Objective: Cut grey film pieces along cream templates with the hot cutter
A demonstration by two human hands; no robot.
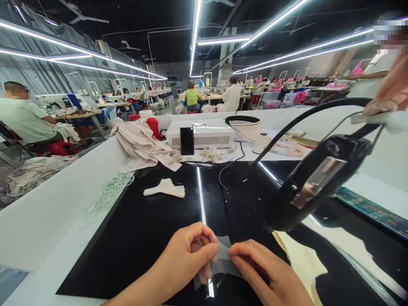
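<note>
Strip lights (196, 29) run above a busy sewing workshop, where a worker sits at a glossy black tabletop (121, 246). Both hands meet near its front edge: the left hand (193, 253) has thumb and curled forefinger closed on one side of a sheer piece (225, 267), while the right hand (266, 265) pinches the opposite side between thumb and forefinger. The thin material spans the gap between them, just over the black surface.

Beside the right hand lie cream cloth pieces (302, 255), their far end running up to a bulky black device (321, 178) that hangs at an angle on an arching black hose (306, 112), blocking part of the tabletop from view. Ahead and to the left, a small white cloth (165, 188) rests alone; farther left, pale green cords (110, 193) lie tangled along the border.

At the back, beige fabric (137, 142) is heaped near a red container (153, 127), and a phone (187, 141) stands upright against a white box (216, 136), with pens (199, 164) in front. Beyond the low white wall (57, 216), a person in a pale shirt (24, 114) sits near a sewing machine (55, 104).
</note>
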